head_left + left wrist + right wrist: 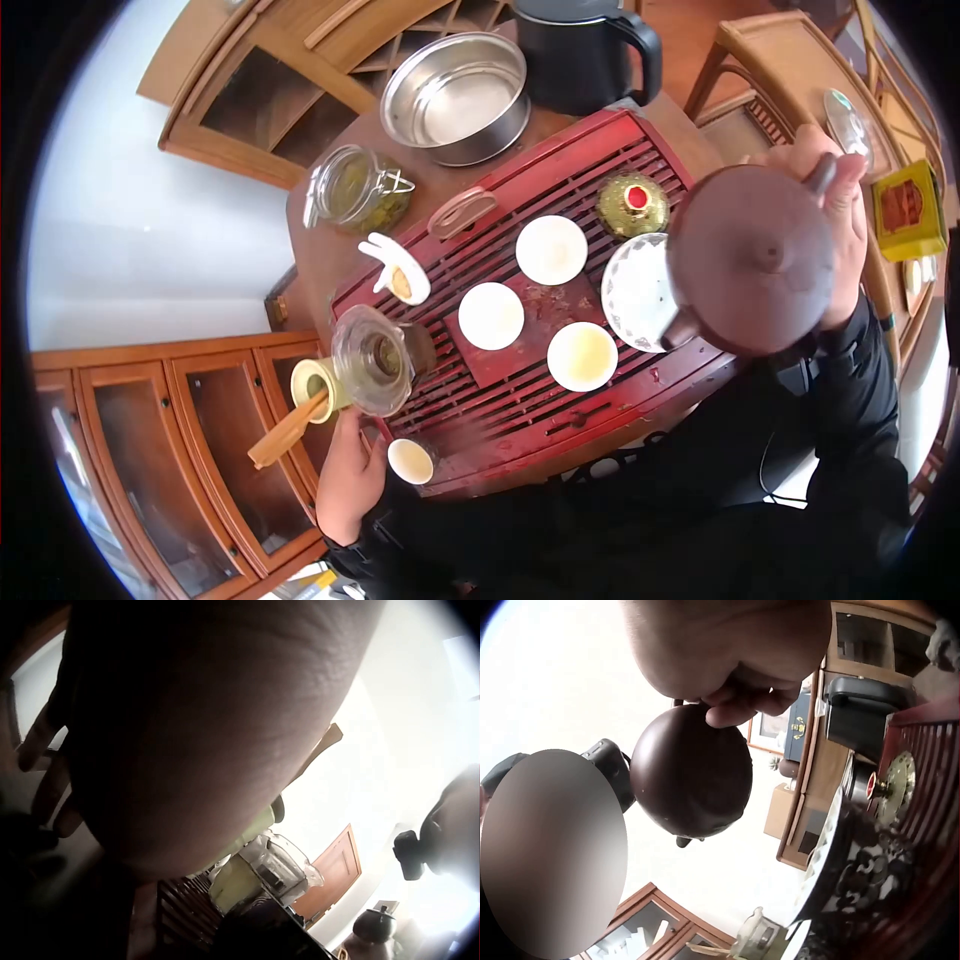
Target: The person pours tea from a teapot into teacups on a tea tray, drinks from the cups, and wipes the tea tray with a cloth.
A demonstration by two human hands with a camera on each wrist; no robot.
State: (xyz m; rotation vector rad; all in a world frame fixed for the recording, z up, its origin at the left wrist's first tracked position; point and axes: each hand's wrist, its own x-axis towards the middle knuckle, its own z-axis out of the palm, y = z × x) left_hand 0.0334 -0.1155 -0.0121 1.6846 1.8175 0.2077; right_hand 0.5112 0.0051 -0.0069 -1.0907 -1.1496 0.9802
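My right hand (pixel 845 215) grips a dark brown clay teapot (pixel 750 260) by its handle, high at the tray's right end. Its spout overlaps the rim of a patterned white bowl (pixel 630 300) in the head view. In the right wrist view, the teapot (pixel 694 772) hangs below the curled fingers (pixel 731 712). Low at the tray's left end, my left hand (pixel 352 475) has loose fingers and holds nothing visible. Close by it are a small cup (pixel 411 461) of pale tea and a glass pitcher (pixel 350 345).
On the slatted red tea tray (pixel 480 440) stand three white cups, one a cup (pixel 582 356) with yellow tea. A red-knobbed lid (pixel 632 205), a white scoop (pixel 410 280), a glass jar (pixel 355 190), a steel pot (pixel 455 90) and a black kettle (pixel 575 60) surround them.
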